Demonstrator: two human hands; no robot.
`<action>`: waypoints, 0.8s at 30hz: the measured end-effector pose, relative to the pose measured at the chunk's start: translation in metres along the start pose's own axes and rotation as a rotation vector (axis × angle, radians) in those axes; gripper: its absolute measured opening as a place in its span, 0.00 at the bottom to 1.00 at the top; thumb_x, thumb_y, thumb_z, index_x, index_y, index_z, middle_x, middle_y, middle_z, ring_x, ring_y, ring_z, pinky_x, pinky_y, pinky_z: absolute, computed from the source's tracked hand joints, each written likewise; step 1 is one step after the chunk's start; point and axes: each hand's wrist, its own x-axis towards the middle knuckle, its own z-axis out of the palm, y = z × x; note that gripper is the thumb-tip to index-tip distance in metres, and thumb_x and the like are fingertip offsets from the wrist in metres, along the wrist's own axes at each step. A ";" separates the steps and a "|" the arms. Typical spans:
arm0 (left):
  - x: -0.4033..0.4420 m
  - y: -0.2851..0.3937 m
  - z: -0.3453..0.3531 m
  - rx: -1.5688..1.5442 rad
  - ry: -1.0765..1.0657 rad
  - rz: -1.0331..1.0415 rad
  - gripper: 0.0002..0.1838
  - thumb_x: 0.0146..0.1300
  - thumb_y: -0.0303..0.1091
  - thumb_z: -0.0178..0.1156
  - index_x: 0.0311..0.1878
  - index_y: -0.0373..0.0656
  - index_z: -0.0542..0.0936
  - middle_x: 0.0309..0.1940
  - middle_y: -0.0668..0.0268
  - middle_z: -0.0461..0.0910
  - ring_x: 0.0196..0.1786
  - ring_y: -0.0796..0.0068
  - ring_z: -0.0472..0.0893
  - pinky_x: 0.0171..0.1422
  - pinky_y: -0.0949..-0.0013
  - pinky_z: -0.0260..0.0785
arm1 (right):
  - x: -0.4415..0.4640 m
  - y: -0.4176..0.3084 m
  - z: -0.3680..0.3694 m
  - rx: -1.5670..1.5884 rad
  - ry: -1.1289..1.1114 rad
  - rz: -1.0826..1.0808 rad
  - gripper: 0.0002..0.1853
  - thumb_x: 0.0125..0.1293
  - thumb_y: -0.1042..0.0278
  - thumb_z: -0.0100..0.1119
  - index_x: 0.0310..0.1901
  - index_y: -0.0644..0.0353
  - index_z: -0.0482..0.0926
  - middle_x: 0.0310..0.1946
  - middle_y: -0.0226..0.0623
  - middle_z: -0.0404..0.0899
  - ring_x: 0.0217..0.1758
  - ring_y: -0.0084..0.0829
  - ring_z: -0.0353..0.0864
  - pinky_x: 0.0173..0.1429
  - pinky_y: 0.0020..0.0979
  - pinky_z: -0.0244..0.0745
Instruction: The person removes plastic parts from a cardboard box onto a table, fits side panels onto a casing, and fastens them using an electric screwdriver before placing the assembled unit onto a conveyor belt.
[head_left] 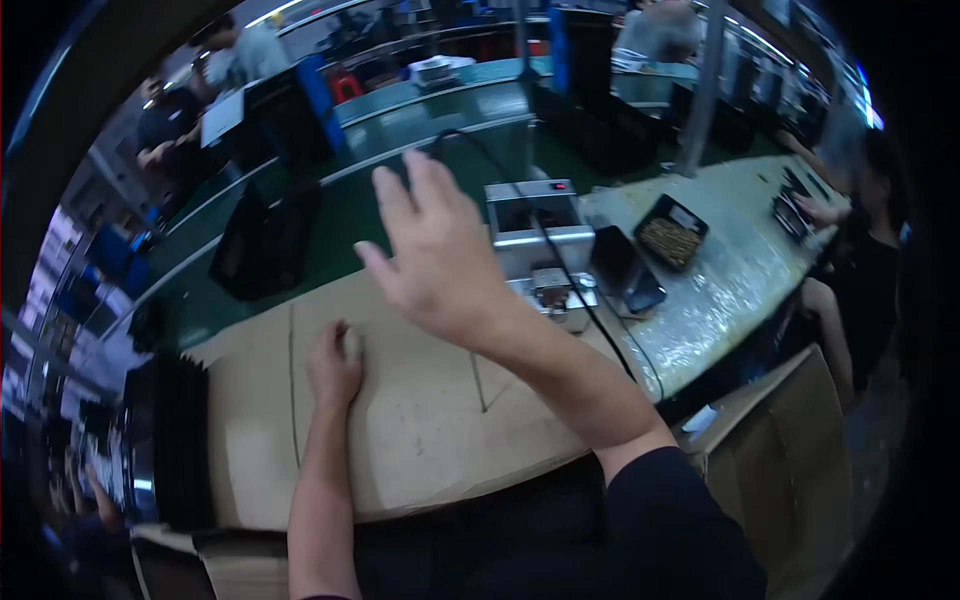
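Observation:
My right hand [435,250] is raised over the far edge of the cardboard sheet [420,420], its fingers apart and nothing in it. Lower and to the left, my left hand [335,365] rests on the cardboard with its fingers curled; whether something small is between them cannot be made out. Right of my right hand stands a silver machine [540,215] with a red display, and a black cable runs across its front. Beside it are a dark tray [625,268] and a black box of small brass-coloured parts [670,240].
A stack of black trays [180,440] stands at the left edge. An open cardboard box [780,450] is at the lower right. A black bin [265,240] lies on the green conveyor [345,200]. A co-worker's hand [825,212] is at the right.

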 end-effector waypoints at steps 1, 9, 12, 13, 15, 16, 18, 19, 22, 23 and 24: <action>-0.003 0.003 -0.002 0.033 0.024 0.009 0.17 0.69 0.33 0.64 0.59 0.40 0.82 0.50 0.50 0.86 0.56 0.49 0.83 0.64 0.56 0.76 | 0.001 -0.007 -0.009 0.073 0.039 -0.045 0.33 0.68 0.61 0.68 0.68 0.75 0.72 0.68 0.69 0.69 0.70 0.63 0.72 0.74 0.50 0.69; -0.108 0.048 -0.086 -0.024 0.067 0.332 0.20 0.62 0.24 0.66 0.59 0.38 0.81 0.50 0.54 0.86 0.55 0.51 0.84 0.60 0.57 0.77 | 0.009 -0.004 -0.048 0.298 0.232 -0.215 0.20 0.69 0.71 0.67 0.61 0.63 0.81 0.56 0.48 0.85 0.59 0.42 0.86 0.64 0.39 0.82; -0.187 0.055 -0.135 0.061 0.095 0.383 0.20 0.58 0.27 0.68 0.55 0.34 0.82 0.43 0.56 0.86 0.49 0.55 0.84 0.58 0.58 0.75 | 0.002 0.007 -0.052 0.246 0.121 -0.091 0.17 0.80 0.67 0.57 0.65 0.60 0.81 0.60 0.46 0.85 0.61 0.42 0.86 0.66 0.40 0.83; -0.210 0.059 -0.158 0.188 0.139 0.362 0.19 0.59 0.27 0.68 0.54 0.34 0.82 0.44 0.56 0.86 0.49 0.56 0.84 0.58 0.58 0.75 | -0.002 0.024 -0.047 0.307 0.100 -0.114 0.17 0.80 0.67 0.57 0.65 0.60 0.81 0.60 0.46 0.85 0.61 0.42 0.86 0.66 0.40 0.83; -0.255 0.050 -0.208 0.423 0.247 0.289 0.18 0.61 0.30 0.69 0.54 0.35 0.83 0.46 0.56 0.86 0.51 0.55 0.85 0.58 0.57 0.76 | -0.004 0.044 -0.032 0.215 0.138 -0.266 0.18 0.82 0.65 0.55 0.67 0.61 0.80 0.65 0.43 0.83 0.70 0.39 0.81 0.75 0.42 0.75; -0.279 0.043 -0.234 0.506 0.316 0.169 0.19 0.61 0.31 0.71 0.55 0.35 0.83 0.47 0.55 0.86 0.51 0.55 0.85 0.58 0.56 0.77 | 0.001 0.029 -0.023 0.241 0.126 -0.289 0.18 0.82 0.65 0.55 0.67 0.61 0.80 0.65 0.43 0.83 0.70 0.39 0.81 0.75 0.42 0.75; -0.328 0.022 -0.282 0.693 0.460 -0.052 0.20 0.62 0.33 0.70 0.56 0.36 0.82 0.48 0.53 0.85 0.53 0.51 0.84 0.59 0.53 0.76 | 0.001 0.011 -0.023 0.295 0.080 -0.343 0.17 0.81 0.68 0.55 0.66 0.61 0.80 0.62 0.45 0.84 0.64 0.42 0.85 0.69 0.41 0.81; -0.347 0.023 -0.303 0.767 0.498 -0.237 0.21 0.64 0.31 0.69 0.60 0.35 0.81 0.50 0.49 0.84 0.53 0.47 0.83 0.61 0.51 0.75 | -0.005 0.013 -0.041 0.262 0.056 -0.350 0.16 0.81 0.69 0.55 0.65 0.61 0.80 0.60 0.46 0.85 0.61 0.43 0.87 0.66 0.40 0.83; -0.416 -0.041 -0.344 0.745 0.550 -0.514 0.32 0.63 0.47 0.70 0.64 0.34 0.79 0.60 0.44 0.81 0.61 0.47 0.82 0.67 0.50 0.73 | -0.014 -0.061 -0.038 0.545 0.083 -0.229 0.12 0.72 0.79 0.59 0.54 0.63 0.85 0.48 0.43 0.87 0.50 0.38 0.89 0.53 0.36 0.87; -0.455 -0.094 -0.366 0.804 0.435 -0.426 0.33 0.61 0.41 0.73 0.67 0.35 0.77 0.60 0.46 0.82 0.62 0.44 0.81 0.66 0.49 0.73 | -0.011 -0.067 -0.039 0.500 0.065 -0.302 0.13 0.63 0.77 0.66 0.49 0.62 0.85 0.44 0.46 0.86 0.47 0.42 0.88 0.51 0.37 0.85; -0.358 -0.123 -0.334 0.670 0.342 -0.231 0.33 0.61 0.41 0.73 0.67 0.35 0.77 0.60 0.46 0.82 0.62 0.44 0.81 0.66 0.49 0.73 | -0.016 -0.080 -0.031 0.260 0.098 -0.225 0.13 0.63 0.77 0.66 0.49 0.62 0.85 0.44 0.46 0.86 0.47 0.42 0.88 0.51 0.37 0.85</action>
